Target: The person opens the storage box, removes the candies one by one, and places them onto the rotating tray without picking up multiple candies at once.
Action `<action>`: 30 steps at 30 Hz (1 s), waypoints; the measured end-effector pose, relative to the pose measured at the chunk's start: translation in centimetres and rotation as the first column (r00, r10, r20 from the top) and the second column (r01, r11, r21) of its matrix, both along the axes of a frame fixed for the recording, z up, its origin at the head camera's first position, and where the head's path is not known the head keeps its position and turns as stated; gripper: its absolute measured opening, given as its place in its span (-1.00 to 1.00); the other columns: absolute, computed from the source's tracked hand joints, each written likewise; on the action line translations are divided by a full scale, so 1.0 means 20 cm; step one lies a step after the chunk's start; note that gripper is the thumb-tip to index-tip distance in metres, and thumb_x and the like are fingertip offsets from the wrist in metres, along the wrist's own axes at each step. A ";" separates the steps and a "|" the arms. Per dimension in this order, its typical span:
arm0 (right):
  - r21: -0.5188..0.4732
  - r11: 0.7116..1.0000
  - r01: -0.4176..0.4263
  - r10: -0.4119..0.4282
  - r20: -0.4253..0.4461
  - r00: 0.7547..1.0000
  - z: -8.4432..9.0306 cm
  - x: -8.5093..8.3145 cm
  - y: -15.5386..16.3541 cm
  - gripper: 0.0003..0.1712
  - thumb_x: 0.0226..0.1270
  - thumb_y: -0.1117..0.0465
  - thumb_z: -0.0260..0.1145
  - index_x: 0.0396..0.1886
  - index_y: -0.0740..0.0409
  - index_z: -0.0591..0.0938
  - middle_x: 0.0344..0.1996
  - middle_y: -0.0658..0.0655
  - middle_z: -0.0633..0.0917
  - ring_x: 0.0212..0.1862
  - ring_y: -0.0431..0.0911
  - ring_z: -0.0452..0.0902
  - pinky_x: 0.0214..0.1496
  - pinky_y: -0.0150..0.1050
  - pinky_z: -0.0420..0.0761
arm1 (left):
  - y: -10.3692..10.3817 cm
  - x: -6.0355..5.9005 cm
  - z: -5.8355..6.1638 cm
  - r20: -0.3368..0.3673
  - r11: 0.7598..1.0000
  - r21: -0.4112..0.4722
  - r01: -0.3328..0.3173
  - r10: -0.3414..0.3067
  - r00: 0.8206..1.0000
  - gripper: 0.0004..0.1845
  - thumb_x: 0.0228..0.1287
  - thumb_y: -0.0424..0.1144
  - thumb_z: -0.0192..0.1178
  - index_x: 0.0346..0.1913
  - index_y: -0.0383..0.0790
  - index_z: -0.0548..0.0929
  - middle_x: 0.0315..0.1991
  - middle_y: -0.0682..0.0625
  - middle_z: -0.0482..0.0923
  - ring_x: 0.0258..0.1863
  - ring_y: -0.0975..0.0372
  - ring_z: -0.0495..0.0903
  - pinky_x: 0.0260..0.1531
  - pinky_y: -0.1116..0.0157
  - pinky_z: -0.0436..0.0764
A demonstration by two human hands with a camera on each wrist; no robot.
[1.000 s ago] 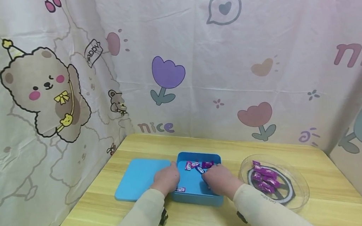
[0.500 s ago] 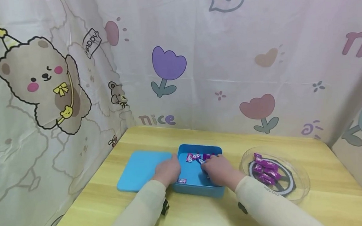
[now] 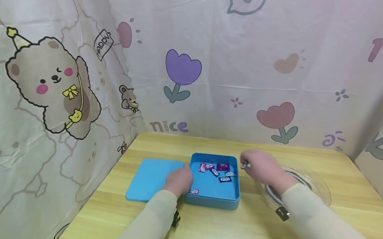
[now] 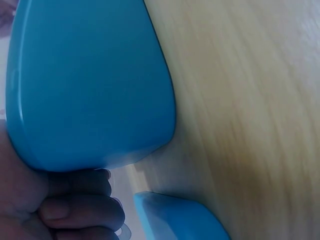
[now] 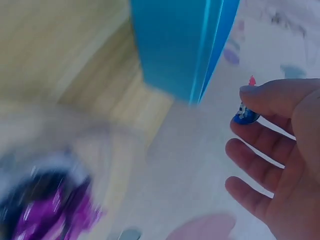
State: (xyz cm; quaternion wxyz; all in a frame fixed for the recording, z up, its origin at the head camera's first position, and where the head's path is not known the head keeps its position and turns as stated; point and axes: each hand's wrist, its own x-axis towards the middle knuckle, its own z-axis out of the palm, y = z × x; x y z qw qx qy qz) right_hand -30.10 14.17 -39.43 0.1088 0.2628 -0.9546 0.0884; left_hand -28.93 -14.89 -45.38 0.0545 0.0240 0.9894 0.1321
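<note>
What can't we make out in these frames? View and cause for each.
Clear dish contents: head view, hidden by the right hand and sleeve.
Purple candies: right wrist view, too blurred to count.
Held candy: right wrist view, partly behind thumb; its print is too small.
Blue box interior: left wrist view, hidden by its wall.
Left hand: left wrist view, cut off by picture edges.

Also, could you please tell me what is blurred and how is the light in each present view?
Right wrist: the purple candies and clear dish are badly blurred; the right hand and its pinched candy look clearer. Left wrist: dim and soft, the left hand shadowed. Head: brighter, fairly sharp, pale glare on the table.
</note>
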 end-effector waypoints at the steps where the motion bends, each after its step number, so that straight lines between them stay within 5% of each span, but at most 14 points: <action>1: -0.004 1.000 0.018 -0.018 0.008 1.000 0.00 -0.01 0.05 -0.82 0.16 0.29 0.49 -0.32 -0.05 0.67 -0.36 -0.08 0.65 -0.27 -0.07 0.57 -0.14 -0.02 0.65 | 0.00 0.00 0.00 0.000 1.000 0.007 -0.003 0.003 1.000 -0.43 0.58 -0.19 0.00 0.49 -0.41 0.25 0.23 -0.27 0.54 -0.16 0.06 0.58 -0.07 -0.07 0.66; 14: 0.036 0.986 0.165 -0.168 0.284 0.944 -0.12 0.03 0.45 -0.78 0.10 0.33 0.41 -0.24 0.09 0.59 -0.31 0.05 0.68 -0.30 -0.07 0.55 -0.08 0.13 0.60 | 0.01 0.00 0.02 0.004 1.000 0.021 -0.015 0.015 1.000 -0.43 0.59 -0.19 -0.02 0.50 -0.41 0.24 0.31 -0.26 0.49 0.00 0.03 0.59 0.05 -0.10 0.60; 21: 0.033 0.982 0.185 -0.186 0.323 0.928 -0.15 0.03 0.50 -0.75 0.11 0.35 0.39 -0.18 0.13 0.61 -0.23 0.10 0.71 -0.22 0.00 0.60 -0.02 0.21 0.59 | 0.01 0.01 0.01 0.014 0.999 0.037 -0.018 0.018 1.000 -0.42 0.59 -0.19 -0.02 0.51 -0.41 0.23 0.35 -0.25 0.45 0.12 -0.01 0.56 0.11 -0.11 0.57; 30: 0.060 0.975 0.213 -0.221 0.331 0.917 -0.18 0.03 0.55 -0.74 0.03 0.43 0.34 -0.28 0.07 0.59 -0.39 0.01 0.62 -0.34 -0.07 0.51 -0.23 0.04 0.62 | 0.01 0.02 0.02 0.014 0.997 0.068 -0.026 0.025 1.000 -0.43 0.59 -0.18 -0.04 0.50 -0.41 0.24 0.34 -0.26 0.46 0.13 -0.02 0.56 0.11 -0.14 0.56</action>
